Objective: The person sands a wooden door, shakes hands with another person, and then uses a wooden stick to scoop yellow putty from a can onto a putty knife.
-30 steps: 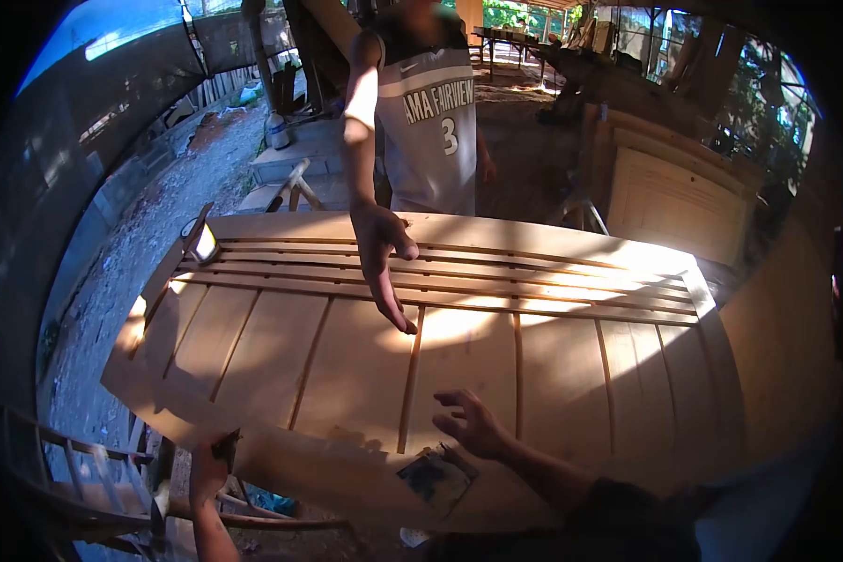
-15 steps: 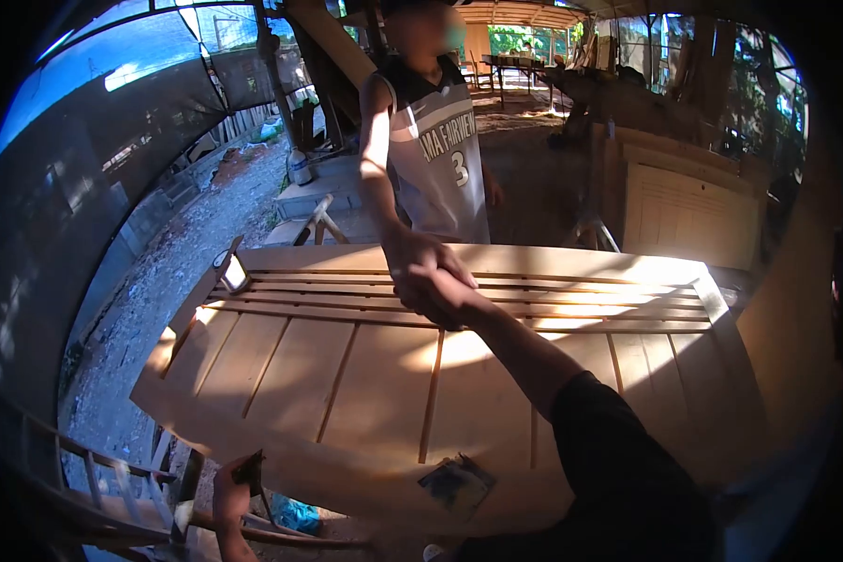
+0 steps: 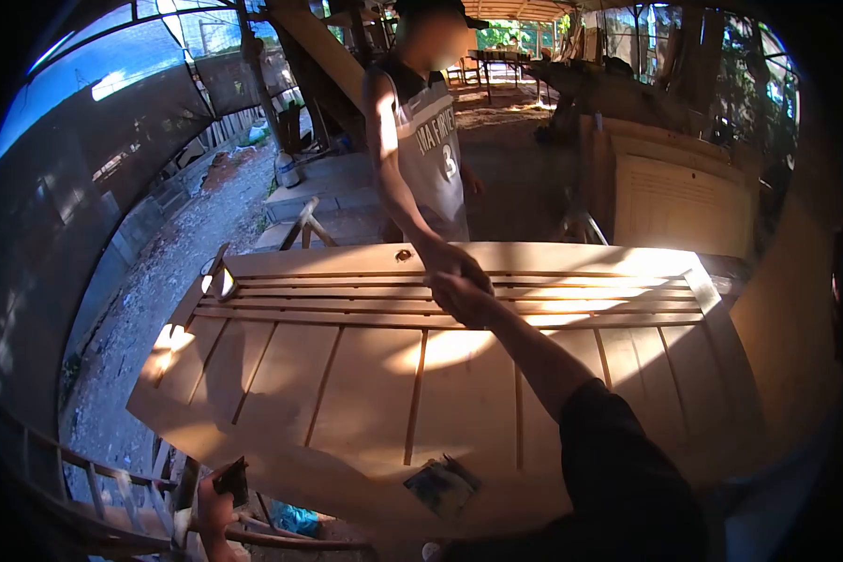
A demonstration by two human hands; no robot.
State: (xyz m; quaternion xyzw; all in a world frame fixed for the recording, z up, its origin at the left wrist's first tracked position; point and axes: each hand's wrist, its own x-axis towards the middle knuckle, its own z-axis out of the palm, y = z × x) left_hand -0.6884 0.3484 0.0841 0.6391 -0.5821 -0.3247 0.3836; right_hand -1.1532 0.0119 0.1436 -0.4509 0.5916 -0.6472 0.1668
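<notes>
My right hand (image 3: 464,300) is clasped round the hand (image 3: 459,262) of a person (image 3: 421,140) in a grey and black jersey, above the slatted upper part of a wooden door panel (image 3: 365,384). At the lower left, beyond the panel's near edge, my left hand (image 3: 217,510) is closed on a small dark piece (image 3: 231,480) that I cannot make out. A dark, stained flat piece (image 3: 442,487) lies on the panel's near edge. Near the far left corner stands a small light container (image 3: 221,284).
Wooden trestle legs (image 3: 307,225) stick out behind the panel. More door panels (image 3: 681,206) lean at the back right. A wooden frame (image 3: 103,487) and a blue bag (image 3: 295,518) are below at the left. A gravel path (image 3: 150,309) runs along the left.
The clasped hands have shifted right and slightly down, uncovering a round hole in the panel's far edge. The other person leans further forward. My left hand has moved slightly left and down.
</notes>
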